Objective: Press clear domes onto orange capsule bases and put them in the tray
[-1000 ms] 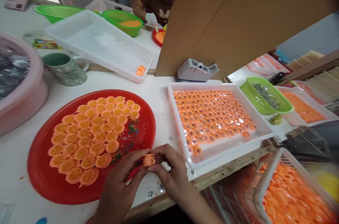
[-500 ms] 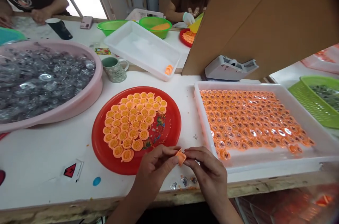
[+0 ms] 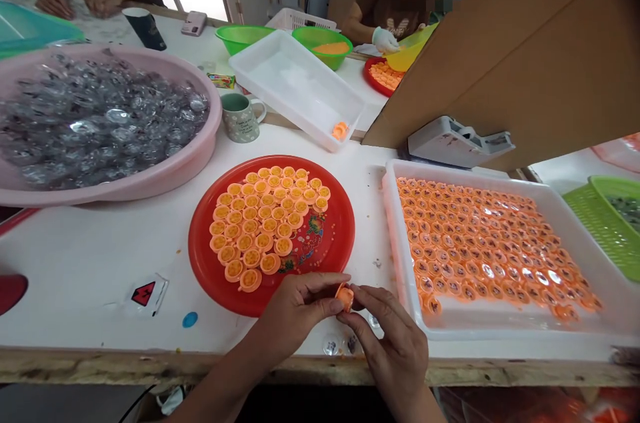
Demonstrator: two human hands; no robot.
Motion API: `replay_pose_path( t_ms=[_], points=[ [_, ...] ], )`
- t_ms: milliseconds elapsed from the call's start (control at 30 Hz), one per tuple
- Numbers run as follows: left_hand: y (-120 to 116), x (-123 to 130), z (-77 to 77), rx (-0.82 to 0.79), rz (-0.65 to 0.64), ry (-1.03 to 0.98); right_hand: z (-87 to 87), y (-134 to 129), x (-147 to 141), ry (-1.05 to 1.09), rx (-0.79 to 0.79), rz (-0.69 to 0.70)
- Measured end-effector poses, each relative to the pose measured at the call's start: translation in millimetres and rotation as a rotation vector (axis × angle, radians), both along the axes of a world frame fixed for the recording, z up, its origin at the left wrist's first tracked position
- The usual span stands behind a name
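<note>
A small orange cup-shaped piece (image 3: 345, 298) is pinched between my two hands, just off the lower right rim of the red plate (image 3: 330, 256). My left hand (image 3: 295, 313) grips it from the left with thumb and fingers. From the right, my right hand (image 3: 393, 336) closes its fingertips on the same piece. Many orange pieces with yellow centres (image 3: 251, 258) lie on the plate. To the right, a white tray (image 3: 500, 326) holds rows of orange pieces with clear shiny covers (image 3: 470, 243). A few clear discs (image 3: 331, 344) lie under and between my hands.
A pink basin (image 3: 200, 150) of clear covers stands at the left, beside a mug (image 3: 241, 120). Behind are a tilted white tray (image 3: 300, 83), green bowls (image 3: 345, 56), a cardboard partition (image 3: 480, 43) and a tape dispenser (image 3: 455, 143). Two people sit across the table.
The view has shifted, so most things appear further right. The orange piece is still between my hands, and my right fingers are now spread more around it.
</note>
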State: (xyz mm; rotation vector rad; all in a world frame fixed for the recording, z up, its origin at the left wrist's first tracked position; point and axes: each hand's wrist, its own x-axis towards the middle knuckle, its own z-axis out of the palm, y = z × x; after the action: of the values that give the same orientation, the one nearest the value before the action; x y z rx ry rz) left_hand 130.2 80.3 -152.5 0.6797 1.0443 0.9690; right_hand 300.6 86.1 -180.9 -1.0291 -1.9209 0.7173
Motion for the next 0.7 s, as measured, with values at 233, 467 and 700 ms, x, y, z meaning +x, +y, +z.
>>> replay_pose_path(
  t_ms=[233,467,700],
  points=[
    [-9.5,3.7,-15.7,0.025,0.150,-0.045,4.9,0.3,-2.9,-0.006,-0.028,-0.019],
    [-11.9,1.7,-21.7,0.046,0.160,-0.079,1.2,1.1,-6.5,0.014,-0.022,0.000],
    [-9.1,13.5,-27.9,0.049,0.118,-0.003,-13.1,1.0,-7.7,-0.015,0.085,-0.057]
  ],
)
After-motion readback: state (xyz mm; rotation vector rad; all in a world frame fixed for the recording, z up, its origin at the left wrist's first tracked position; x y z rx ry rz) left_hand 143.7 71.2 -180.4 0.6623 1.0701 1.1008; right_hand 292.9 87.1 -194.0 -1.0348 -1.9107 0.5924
